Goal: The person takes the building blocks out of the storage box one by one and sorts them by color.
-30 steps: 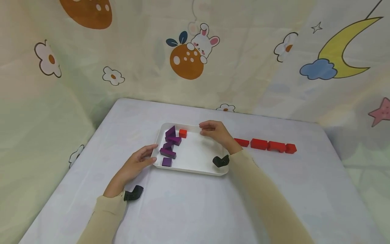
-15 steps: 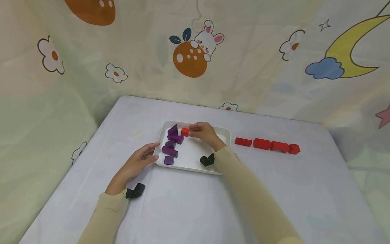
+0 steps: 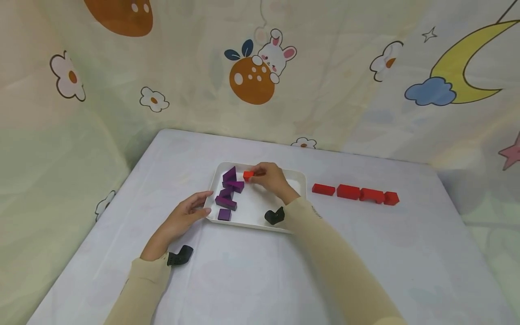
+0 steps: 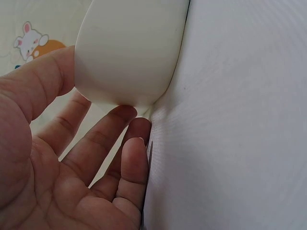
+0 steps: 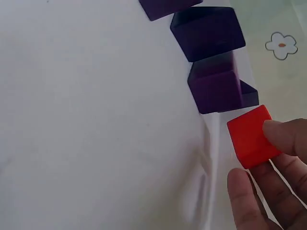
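Red cube (image 3: 248, 176) near the far edge of the white tray (image 3: 252, 207) — I see the right hand (image 3: 271, 177) pinching it between thumb and fingers, just right of the purple blocks (image 3: 226, 203); it shows no long axis. Farther off, the left hand (image 3: 183, 216) lies relaxed — grasping nothing, fingertips touching the left edge.

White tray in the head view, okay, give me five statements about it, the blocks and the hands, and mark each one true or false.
1. The right hand holds a small red cube. True.
2. Both hands hold blocks. False: the left hand touches the white tray.
3. Four red blocks lie on the table outside the tray. True.
4. Those four are stacked. False: they lie in a row.
5. Everything in the tray is red. False: purple blocks stand along its left side.
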`<state>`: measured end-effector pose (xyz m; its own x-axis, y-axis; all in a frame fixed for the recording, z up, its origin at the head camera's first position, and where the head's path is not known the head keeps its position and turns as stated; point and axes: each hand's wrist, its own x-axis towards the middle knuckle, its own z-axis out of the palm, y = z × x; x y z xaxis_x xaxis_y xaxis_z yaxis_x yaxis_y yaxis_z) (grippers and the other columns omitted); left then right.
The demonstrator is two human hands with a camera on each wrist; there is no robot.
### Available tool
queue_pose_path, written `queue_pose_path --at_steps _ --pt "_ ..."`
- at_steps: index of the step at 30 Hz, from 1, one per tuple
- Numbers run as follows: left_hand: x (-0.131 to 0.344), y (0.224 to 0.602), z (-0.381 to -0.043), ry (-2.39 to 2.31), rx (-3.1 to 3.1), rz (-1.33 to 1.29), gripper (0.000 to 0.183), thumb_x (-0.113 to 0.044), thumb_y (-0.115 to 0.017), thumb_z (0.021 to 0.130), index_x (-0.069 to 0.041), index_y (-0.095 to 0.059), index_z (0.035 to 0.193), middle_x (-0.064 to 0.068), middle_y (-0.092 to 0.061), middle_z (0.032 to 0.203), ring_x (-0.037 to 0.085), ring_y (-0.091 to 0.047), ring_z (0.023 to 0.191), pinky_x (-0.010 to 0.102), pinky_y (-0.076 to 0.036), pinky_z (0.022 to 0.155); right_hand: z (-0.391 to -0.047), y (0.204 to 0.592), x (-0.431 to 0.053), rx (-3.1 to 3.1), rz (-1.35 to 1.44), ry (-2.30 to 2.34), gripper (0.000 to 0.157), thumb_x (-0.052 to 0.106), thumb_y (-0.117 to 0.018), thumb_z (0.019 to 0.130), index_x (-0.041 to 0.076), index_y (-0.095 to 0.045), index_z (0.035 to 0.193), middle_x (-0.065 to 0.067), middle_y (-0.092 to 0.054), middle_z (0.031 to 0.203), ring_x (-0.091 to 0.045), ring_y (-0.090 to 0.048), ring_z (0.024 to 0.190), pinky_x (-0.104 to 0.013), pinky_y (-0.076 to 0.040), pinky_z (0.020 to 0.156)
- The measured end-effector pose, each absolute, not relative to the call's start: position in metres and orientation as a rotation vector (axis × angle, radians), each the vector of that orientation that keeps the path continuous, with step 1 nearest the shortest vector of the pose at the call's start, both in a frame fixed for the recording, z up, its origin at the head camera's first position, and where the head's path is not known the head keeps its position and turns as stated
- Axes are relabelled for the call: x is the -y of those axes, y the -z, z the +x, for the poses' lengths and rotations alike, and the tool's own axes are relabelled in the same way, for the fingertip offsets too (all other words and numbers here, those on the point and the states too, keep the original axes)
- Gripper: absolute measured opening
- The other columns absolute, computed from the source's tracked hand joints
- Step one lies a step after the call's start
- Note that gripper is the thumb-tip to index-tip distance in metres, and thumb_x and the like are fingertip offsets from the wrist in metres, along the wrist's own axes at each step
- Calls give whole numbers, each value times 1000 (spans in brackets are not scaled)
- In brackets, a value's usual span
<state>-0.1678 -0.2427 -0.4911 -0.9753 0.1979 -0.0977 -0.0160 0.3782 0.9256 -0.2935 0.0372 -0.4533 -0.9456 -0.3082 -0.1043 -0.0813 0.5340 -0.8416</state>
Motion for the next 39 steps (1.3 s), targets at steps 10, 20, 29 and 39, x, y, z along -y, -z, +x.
queue_pose_path --at_steps 10,20,29,39 --pt "242 491 -167 -1635 -2458 172 58 -21 -69 108 -6 -50 160 24 -46 165 44 -45 150 61 -36 121 -281 422 -86 -2465 -513 1459 26 7 -77 101 1 -74 126 -15 -76 123 -32 -70 119 -44 -57 103" --pt "242 490 -167 -1634 -2459 206 59 -20 -69 108 -5 -49 161 26 -45 165 46 -45 150 62 -35 121 -263 419 -162 -2554 -489 1515 31 5 -75 102 -3 -70 131 -21 -72 131 -38 -68 127 -43 -57 104" --pt "241 489 -166 -1595 -2484 193 59 -21 -69 108 -6 -48 161 26 -48 163 45 -48 147 62 -37 119 -240 422 -243 -2671 -256 1477 40 13 -72 106 0 -65 142 -23 -66 142 -38 -61 133 -20 -56 92" --pt "241 491 -166 -1567 -2499 197 59 -22 -68 109 -5 -48 161 29 -45 164 47 -47 148 61 -39 118 -221 428 -341 -2914 -213 1357 40 15 -68 109 -4 -62 143 -25 -66 136 13 -56 107 -8 -49 86"
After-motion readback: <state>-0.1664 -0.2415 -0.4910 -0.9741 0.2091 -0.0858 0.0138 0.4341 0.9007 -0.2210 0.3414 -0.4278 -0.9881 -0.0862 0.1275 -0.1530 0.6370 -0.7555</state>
